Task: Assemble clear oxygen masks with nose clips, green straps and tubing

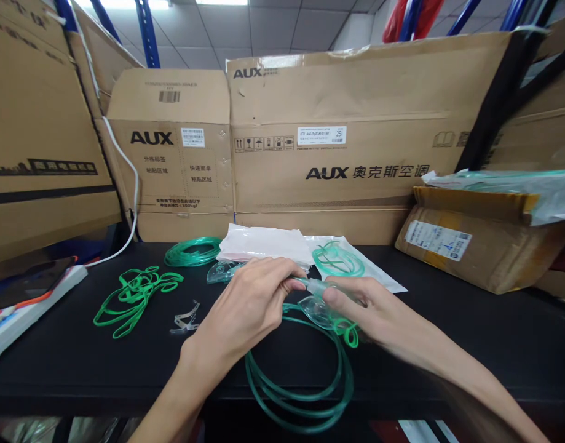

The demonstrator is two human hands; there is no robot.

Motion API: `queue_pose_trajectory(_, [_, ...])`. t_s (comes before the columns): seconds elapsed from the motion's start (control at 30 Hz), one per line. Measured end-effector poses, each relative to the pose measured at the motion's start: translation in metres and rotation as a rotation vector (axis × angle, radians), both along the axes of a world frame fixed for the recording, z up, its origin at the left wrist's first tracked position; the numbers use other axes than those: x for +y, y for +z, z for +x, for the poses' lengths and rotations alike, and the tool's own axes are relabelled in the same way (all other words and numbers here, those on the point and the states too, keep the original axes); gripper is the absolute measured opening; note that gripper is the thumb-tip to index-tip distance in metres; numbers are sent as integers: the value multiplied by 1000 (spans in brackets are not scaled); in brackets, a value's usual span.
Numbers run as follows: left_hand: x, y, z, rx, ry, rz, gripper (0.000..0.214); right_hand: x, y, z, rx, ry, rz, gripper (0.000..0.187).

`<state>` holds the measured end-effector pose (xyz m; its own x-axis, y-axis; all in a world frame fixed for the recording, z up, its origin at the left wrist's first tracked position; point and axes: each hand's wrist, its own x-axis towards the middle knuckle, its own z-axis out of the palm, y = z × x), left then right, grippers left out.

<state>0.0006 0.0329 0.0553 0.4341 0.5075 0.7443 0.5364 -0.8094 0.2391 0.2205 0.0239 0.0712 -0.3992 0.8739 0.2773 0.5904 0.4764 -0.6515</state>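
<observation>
My left hand (257,298) is closed in a pinch on the end of a green tube (348,381), whose loops hang over the front edge of the black table. My right hand (367,304) grips a clear oxygen mask (313,309) by its pale connector (317,287). Tube end and connector meet between my fingers; how far one sits in the other is hidden. A green elastic strap (350,334) dangles from the mask below my right hand. Behind my left hand, another clear mask (220,272) lies on the table.
Left of my hands lie green elastic straps (134,295) and small clear plastic pieces (185,321). Farther back are coiled green tubing (192,252), white packets (264,242) and a bagged tube set (338,258). A carton (476,240) stands right, a power strip (37,314) left.
</observation>
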Motion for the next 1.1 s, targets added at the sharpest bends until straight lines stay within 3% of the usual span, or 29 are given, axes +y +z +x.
queue_pose_trajectory(0.27, [-1,1,1,-19,-20,-36,21,-4,0,2,-58,-66,57,49])
queue_pose_trajectory(1.1, [-4,2,0,52,33,-109,24,0,-4,1,-153,-43,165,41])
